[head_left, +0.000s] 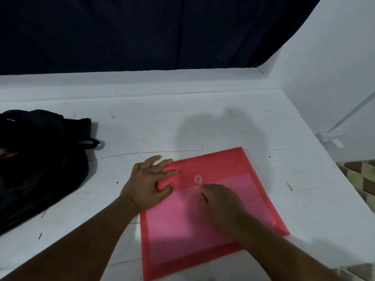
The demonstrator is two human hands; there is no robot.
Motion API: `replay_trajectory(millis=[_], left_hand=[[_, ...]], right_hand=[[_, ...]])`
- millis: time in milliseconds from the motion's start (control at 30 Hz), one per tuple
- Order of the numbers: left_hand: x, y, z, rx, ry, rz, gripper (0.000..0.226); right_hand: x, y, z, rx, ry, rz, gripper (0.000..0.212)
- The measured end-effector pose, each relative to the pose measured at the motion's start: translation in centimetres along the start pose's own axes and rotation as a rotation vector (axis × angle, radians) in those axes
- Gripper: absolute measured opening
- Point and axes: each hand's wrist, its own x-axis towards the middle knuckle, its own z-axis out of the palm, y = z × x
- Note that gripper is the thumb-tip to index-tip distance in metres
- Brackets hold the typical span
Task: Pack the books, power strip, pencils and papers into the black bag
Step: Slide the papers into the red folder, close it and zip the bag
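A red see-through plastic folder (239,167) lies flat on the white table (142,128), with pale papers showing through its lower part. My left hand (150,183) presses flat on the folder's left flap corner, fingers spread. My right hand (221,201) pinches the thin string just below the folder's round button clasp (198,179). The black bag (40,159) lies at the table's left edge, apart from both hands. Something red shows in its opening.
A dark curtain (142,33) hangs behind the table's raised back ledge. A white wall (334,78) closes the right side. A patterned floor (361,175) shows beyond the table's right edge.
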Motion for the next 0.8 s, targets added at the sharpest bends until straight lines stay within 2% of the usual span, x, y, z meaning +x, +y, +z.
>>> replay_trajectory(millis=[100, 267, 400, 533, 800], left_hand=[[0.0, -0.1, 0.1, -0.007, 0.003, -0.001, 0.047], [0.1, -0.2, 0.1, -0.033, 0.023, -0.002, 0.046], [0.3, -0.3, 0.2, -0.034, 0.032, 0.006, 0.046], [0.3, -0.4, 0.2, -0.037, 0.04, 0.004, 0.047], [0.3, -0.4, 0.1, -0.008, 0.02, 0.0, 0.049]], right_hand=[[1.2, 0.0, -1.0, -0.068, -0.038, -0.091, 0.028], [4.1, 0.5, -2.8, -0.075, -0.089, -0.298, 0.022], [7.1, 1.2, -4.2, 0.066, -0.12, -0.274, 0.007], [9.4, 1.1, -4.9, 0.076, -0.106, -0.292, 0.003], [11.7, 1.0, -5.3, 0.108, -0.223, -0.337, 0.01]])
